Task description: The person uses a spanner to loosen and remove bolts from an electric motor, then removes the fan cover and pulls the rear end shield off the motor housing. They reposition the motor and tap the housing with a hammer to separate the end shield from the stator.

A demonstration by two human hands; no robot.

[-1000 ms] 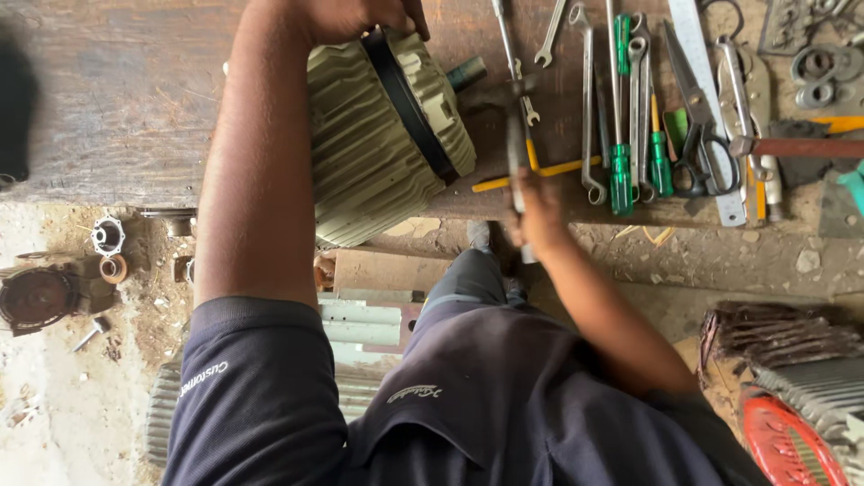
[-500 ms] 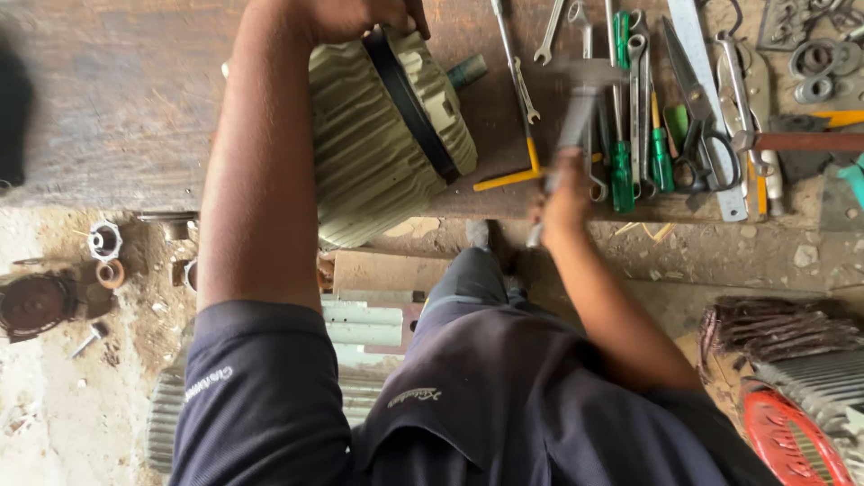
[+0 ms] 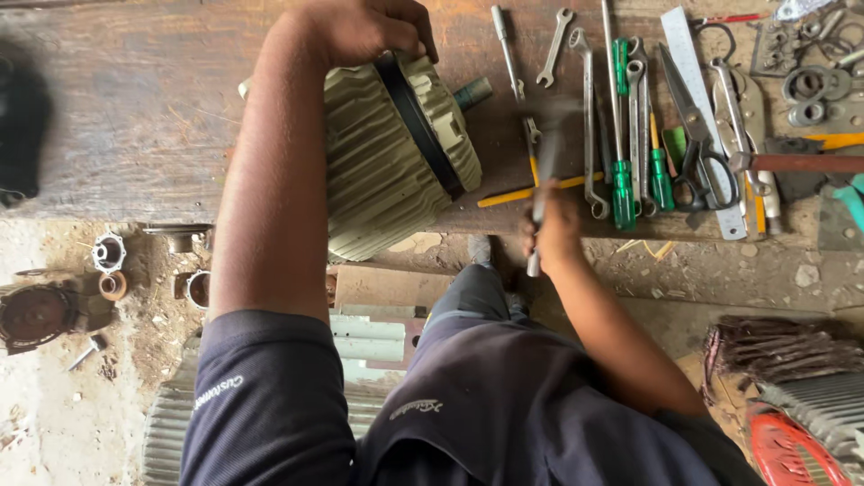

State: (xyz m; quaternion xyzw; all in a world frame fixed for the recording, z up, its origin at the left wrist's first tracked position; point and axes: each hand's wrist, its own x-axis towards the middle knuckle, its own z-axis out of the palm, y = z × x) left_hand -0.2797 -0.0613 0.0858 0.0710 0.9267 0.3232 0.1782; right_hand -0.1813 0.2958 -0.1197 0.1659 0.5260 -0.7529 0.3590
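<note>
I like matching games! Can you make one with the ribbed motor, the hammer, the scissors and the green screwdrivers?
Things:
1. pale green ribbed metal motor housing
2. blurred metal hammer
3. black-handled steel scissors
4. green-handled screwdrivers

Places:
A. lying between spanners on the bench
B. gripped by the right hand
C. lying beside a pale ruler
D. steadied by the left hand

Pairs: 1-D, 2-B, 3-C, 4-A

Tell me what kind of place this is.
Probably a motor repair workshop: a finned motor housing on a worn wooden bench, wrenches and screwdrivers laid out, loose parts on the dirt floor.
</note>
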